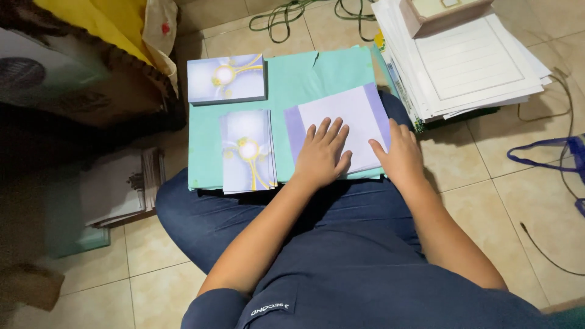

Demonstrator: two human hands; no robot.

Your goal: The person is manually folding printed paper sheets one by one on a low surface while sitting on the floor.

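Note:
A white sheet with lavender side bands [347, 116] lies on a teal paper pad [292, 79] that rests across my lap. My left hand [322, 155] lies flat on the sheet's near part, fingers spread. At the sheet's right near edge my right hand [399, 155] presses down, fingers on the paper. Left of the sheet is a stack of lavender cards with a yellow flower design [247, 149]. A second such stack [226, 78] sits at the pad's far left corner.
A tall pile of white lined sheets [469, 67] with a small box [442, 11] on top stands at the far right. Green cable [292, 15] and a blue strap [551, 152] lie on the tiled floor. Paper stacks [119, 186] and a cardboard box [79, 79] are at left.

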